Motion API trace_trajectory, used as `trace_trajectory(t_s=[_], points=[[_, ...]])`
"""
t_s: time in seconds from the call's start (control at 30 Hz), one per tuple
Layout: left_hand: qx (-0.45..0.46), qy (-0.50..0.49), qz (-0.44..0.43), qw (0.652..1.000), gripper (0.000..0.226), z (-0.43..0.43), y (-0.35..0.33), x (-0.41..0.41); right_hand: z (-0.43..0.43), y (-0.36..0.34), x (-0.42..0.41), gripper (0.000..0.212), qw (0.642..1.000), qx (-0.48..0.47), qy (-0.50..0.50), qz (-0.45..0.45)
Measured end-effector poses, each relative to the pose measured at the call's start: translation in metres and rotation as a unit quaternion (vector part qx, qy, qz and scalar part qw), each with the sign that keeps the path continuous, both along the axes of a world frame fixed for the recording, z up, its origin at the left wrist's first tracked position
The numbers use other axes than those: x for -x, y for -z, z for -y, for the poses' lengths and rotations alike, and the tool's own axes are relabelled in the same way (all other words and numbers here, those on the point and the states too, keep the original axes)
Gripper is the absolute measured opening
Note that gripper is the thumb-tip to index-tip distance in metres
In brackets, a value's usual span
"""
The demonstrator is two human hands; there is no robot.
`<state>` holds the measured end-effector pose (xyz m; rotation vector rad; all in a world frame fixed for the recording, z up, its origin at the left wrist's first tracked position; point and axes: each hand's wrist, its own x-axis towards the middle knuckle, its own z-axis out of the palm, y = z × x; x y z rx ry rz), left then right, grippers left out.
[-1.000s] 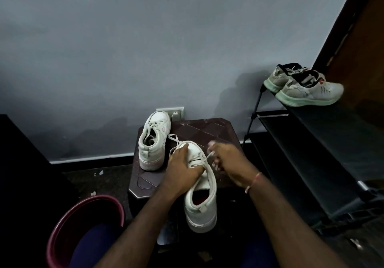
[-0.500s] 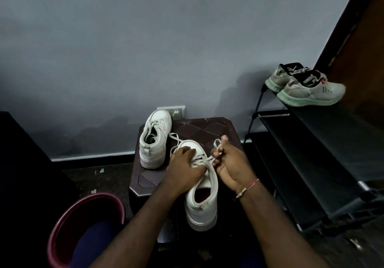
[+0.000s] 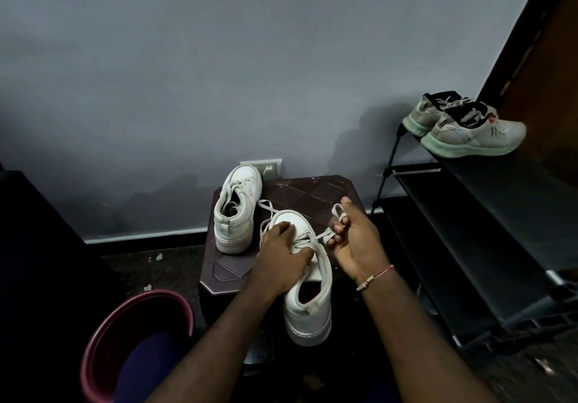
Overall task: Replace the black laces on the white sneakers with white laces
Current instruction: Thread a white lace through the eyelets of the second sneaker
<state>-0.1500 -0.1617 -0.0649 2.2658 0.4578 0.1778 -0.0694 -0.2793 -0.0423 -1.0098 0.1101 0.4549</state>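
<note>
Stool (image 3: 312, 196) edge overhung: left hand (image 3: 281, 258) grips sneaker (image 3: 312, 309), right hand (image 3: 359, 246) lace (image 3: 337, 209).

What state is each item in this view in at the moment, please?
left hand: grips the near sneaker over its lacing.
right hand: pinches the white lace, pulling it taut.
near sneaker: upright, white lace threaded, untied.
far sneaker: upright on the table, white-laced, untouched.
grey running shoes: laced, on the rack top shelf.
</note>
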Motion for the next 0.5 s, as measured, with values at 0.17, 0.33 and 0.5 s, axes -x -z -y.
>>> trace_trajectory(t_s=[0.17, 0.33, 0.5], points=[[0.048, -0.039, 0.101, 0.993, 0.04, -0.005, 0.008, 0.004, 0.007, 0.017, -0.01, 0.03, 0.95, 0.271, 0.0, 0.154], [0.002, -0.08, 0.146, 0.986, 0.008, -0.014, 0.008, 0.009, 0.016, 0.029, -0.012, 0.018, 0.81, 0.525, -0.046, 0.257], [0.004, -0.108, 0.045, 0.993, 0.026, -0.028, -0.006, 0.01, 0.017, 0.026, -0.016, 0.03, 0.745, 0.59, -0.067, 0.304]])
